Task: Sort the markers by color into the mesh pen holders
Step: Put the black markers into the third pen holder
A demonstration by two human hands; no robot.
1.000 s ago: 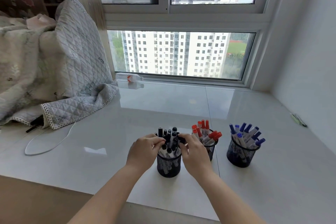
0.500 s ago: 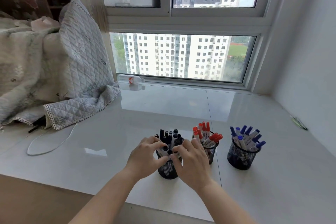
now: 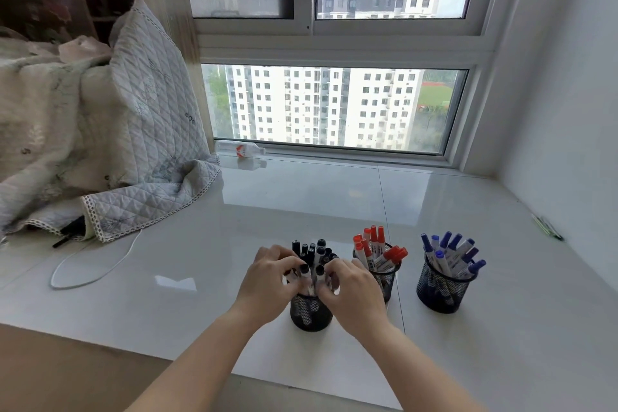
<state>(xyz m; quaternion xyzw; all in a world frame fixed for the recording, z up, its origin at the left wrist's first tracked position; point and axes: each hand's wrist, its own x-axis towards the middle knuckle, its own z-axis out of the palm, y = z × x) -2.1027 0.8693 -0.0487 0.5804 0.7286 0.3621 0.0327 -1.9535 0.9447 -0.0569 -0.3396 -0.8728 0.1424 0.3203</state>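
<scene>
hands have closed in since a second ago: left hand (image 3: 267, 281) and right hand (image 3: 354, 294) pinch black markers (image 3: 316, 252) in the holder (image 3: 309, 313) between them; sorting looks nearly complete.

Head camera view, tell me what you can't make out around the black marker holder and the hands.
- Head view: upper part of the black-marker holder is hidden by the left hand and right hand.
- Exactly which black markers each hand grips: fingers overlap.
- Marker label print: too small.
- Dark object under the quilt: mostly covered.
</scene>
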